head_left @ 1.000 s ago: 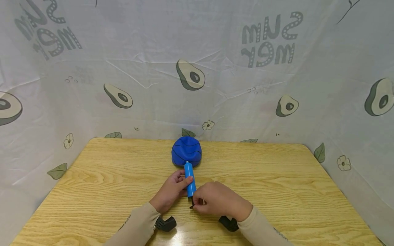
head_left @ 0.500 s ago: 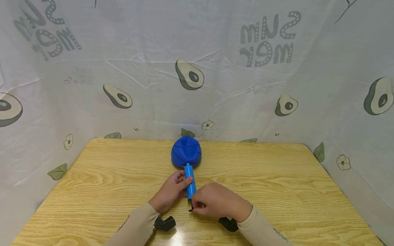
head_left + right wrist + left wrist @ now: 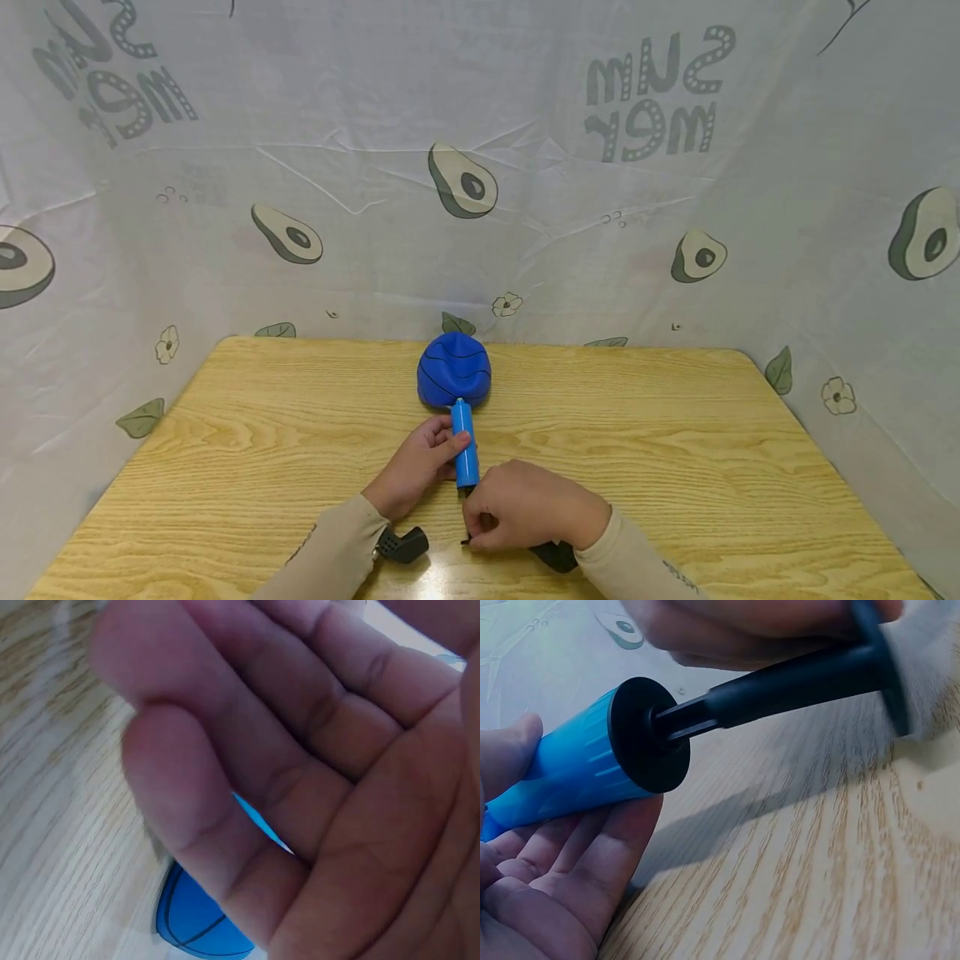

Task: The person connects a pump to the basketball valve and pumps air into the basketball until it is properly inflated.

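Observation:
A blue hand pump [image 3: 464, 446] points away from me, its nozzle at the near side of a dented, partly deflated blue ball [image 3: 453, 371] with black lines. My left hand [image 3: 420, 467] grips the pump body, thumb on top and fingers beneath. Behind the body, my right hand [image 3: 525, 508] holds the black pump handle [image 3: 802, 684] with curled fingers. In the left wrist view, a length of the plunger rod [image 3: 686, 720] shows outside the end cap. My fingers [image 3: 180, 772] fill the right wrist view, hiding the handle, with the ball [image 3: 199, 915] below them.
Everything is over a wood-grain table [image 3: 660, 433]. A pale cloth [image 3: 360, 108] printed with avocados and lettering hangs behind it and along the sides. Black wrist mounts [image 3: 405, 546] sit at both cuffs.
My right hand has drawn back toward me with the handle, which is pulled further out of the pump. The pump body has shifted slightly toward me. The ball stays in place.

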Demonstrator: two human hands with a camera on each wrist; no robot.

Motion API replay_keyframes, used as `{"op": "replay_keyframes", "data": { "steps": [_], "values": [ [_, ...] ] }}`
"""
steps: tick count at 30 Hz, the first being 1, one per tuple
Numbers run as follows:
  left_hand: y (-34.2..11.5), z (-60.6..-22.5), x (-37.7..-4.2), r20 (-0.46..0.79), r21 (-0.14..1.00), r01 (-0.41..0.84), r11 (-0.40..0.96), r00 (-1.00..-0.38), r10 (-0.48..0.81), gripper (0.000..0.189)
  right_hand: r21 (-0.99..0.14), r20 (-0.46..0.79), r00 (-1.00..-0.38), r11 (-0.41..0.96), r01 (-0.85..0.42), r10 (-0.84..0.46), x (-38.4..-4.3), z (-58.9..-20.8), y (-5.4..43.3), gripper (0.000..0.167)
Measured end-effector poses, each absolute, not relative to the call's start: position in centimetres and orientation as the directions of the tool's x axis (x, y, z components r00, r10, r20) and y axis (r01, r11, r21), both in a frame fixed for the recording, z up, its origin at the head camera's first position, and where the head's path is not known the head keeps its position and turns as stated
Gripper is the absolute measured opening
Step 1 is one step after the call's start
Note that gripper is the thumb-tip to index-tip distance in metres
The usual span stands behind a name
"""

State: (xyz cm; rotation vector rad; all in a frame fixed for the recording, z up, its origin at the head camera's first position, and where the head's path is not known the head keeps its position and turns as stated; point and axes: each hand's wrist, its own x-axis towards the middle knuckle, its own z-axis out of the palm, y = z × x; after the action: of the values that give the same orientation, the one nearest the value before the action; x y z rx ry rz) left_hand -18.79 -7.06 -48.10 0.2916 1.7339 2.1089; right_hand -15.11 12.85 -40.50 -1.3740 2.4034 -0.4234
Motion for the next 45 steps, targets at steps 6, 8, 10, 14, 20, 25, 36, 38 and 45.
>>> {"op": "replay_keyframes", "data": {
  "steps": [6,8,10,14,20,25,36,38,45],
  "values": [
    [-7.0,-47.8,-18.7,-0.082,0.975,-0.160,-0.152,-0.904,0.420,0.049,-0.411,-0.168,-0.459,0.485,-0.772,-0.873,-14.9,-40.6,12.8,0.018],
    [-7.0,-47.7,-18.6,-0.084,0.976,-0.159,-0.149,-0.905,0.417,0.050,-0.406,-0.166,-0.462,0.487,-0.773,-0.871,-14.9,-40.6,12.8,0.018],
    [-6.9,-47.6,-18.6,-0.091,0.975,-0.164,-0.147,-0.907,0.411,0.050,-0.404,-0.160,-0.473,0.495,-0.770,-0.866,-15.0,-40.5,12.8,0.018],
    [-6.8,-47.4,-18.6,-0.103,0.974,-0.174,-0.147,-0.912,0.396,0.051,-0.374,-0.130,-0.521,0.528,-0.762,-0.843,-15.2,-40.4,13.0,0.018],
    [-6.8,-47.3,-18.6,-0.101,0.971,-0.176,-0.162,-0.914,0.393,0.052,-0.337,-0.060,-0.603,0.585,-0.738,-0.795,-15.7,-40.4,13.3,0.018],
    [-6.9,-47.5,-18.7,-0.103,0.966,-0.186,-0.178,-0.913,0.396,0.052,-0.343,0.004,-0.638,0.598,-0.725,-0.770,-15.9,-40.6,13.4,0.017],
    [-7.1,-48.0,-18.9,-0.099,0.961,-0.197,-0.194,-0.900,0.424,0.050,-0.325,0.018,-0.599,0.562,-0.761,-0.801,-16.0,-40.6,13.3,0.015],
    [-7.1,-47.9,-18.9,-0.097,0.960,-0.197,-0.197,-0.899,0.426,0.050,-0.322,0.019,-0.581,0.545,-0.774,-0.813,-15.9,-40.5,13.2,0.014],
    [-7.1,-47.8,-18.7,-0.098,0.963,-0.195,-0.188,-0.898,0.429,0.048,-0.320,-0.011,-0.557,0.531,-0.785,-0.830,-15.6,-40.2,13.0,0.017]
  ]
}}
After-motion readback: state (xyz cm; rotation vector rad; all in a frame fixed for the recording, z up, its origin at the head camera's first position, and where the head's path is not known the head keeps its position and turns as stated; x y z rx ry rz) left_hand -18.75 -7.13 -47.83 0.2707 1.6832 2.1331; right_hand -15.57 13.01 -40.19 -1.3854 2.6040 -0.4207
